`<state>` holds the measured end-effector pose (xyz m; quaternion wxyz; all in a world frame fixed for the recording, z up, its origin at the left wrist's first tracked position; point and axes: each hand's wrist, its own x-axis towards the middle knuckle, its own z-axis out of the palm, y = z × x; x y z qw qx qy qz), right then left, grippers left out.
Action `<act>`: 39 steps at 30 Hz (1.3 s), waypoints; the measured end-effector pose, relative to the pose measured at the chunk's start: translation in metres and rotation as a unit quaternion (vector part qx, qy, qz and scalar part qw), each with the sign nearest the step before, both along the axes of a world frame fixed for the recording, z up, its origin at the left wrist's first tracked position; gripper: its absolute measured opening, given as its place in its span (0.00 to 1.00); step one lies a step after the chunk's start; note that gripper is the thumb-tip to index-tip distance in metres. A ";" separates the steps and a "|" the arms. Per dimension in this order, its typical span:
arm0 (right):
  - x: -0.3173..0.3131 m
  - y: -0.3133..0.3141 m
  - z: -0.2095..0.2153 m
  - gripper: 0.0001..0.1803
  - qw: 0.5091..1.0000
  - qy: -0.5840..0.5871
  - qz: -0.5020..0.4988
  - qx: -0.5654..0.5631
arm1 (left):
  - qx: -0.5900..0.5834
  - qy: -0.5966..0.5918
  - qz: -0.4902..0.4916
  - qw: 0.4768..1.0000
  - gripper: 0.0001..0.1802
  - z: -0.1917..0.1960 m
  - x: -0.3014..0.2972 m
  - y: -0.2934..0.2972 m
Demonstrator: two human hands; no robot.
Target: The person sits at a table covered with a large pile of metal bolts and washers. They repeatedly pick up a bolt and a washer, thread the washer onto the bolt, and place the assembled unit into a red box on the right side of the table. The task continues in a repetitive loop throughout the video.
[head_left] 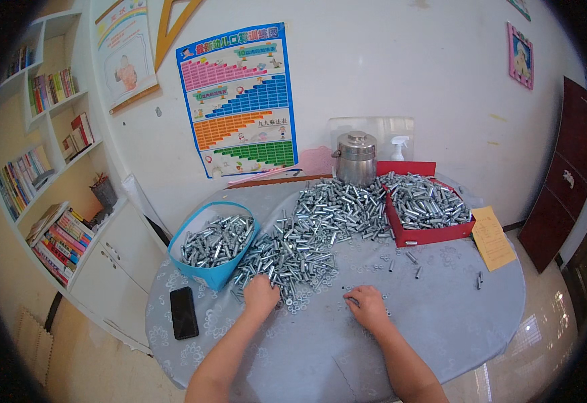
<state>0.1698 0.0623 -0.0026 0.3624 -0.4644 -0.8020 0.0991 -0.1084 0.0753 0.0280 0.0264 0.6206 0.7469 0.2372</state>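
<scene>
A large heap of silvery metal bolts and sleeves (300, 252) covers the middle of the table. At its near edge my left hand (260, 296) is closed, fingertips among the pieces; what they grip is hidden. To the right, low over the cloth, my right hand (367, 307) has its thumb and fingers drawn together. Something small may be in that pinch, but I cannot make it out. Several small washers (293, 305) lie by the heap, near my left hand. A few more lie around my right fingers.
A blue-rimmed basket (207, 274) of metal pieces stands left, a black phone (184, 313) nearer. At right sits a red box (434, 235) filled with similar parts, with a yellow paper (492, 240) beside it. Behind stand a steel pot (356, 161) and a spray bottle (399, 149).
</scene>
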 end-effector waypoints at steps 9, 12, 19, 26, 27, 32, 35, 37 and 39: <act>0.001 0.002 -0.003 0.08 1.000 -0.009 0.004 0.001 | -0.017 -0.004 -0.005 1.000 0.12 -0.006 0.001 0.001; 0.000 0.003 -0.007 0.09 1.000 0.004 0.003 0.025 | 0.012 -0.076 -0.048 0.996 0.11 -0.005 0.008 -0.013; -0.027 -0.018 0.025 0.13 0.926 0.291 0.086 -0.224 | 0.069 -0.217 -0.222 0.948 0.09 0.009 0.061 -0.052; -0.030 -0.018 0.011 0.12 0.871 0.388 0.108 -0.281 | -0.019 -0.461 -0.207 0.863 0.08 -0.002 0.088 -0.063; -0.028 -0.015 0.009 0.12 0.851 0.425 0.097 -0.292 | -0.061 -0.567 -0.168 0.804 0.08 -0.005 0.089 -0.064; -0.026 -0.015 0.020 0.10 0.809 0.516 0.068 -0.275 | -0.087 -0.766 -0.137 0.622 0.10 -0.028 0.066 -0.059; -0.027 -0.014 0.017 0.10 0.811 0.512 0.085 -0.270 | -0.092 -0.782 -0.129 0.603 0.10 -0.030 0.063 -0.059; -0.029 -0.015 0.016 0.10 0.818 0.498 0.091 -0.274 | -0.093 -0.786 -0.135 0.596 0.10 -0.030 0.063 -0.059; -0.030 -0.016 0.015 0.10 0.821 0.491 0.100 -0.274 | -0.101 -0.771 -0.140 0.613 0.09 -0.027 0.065 -0.060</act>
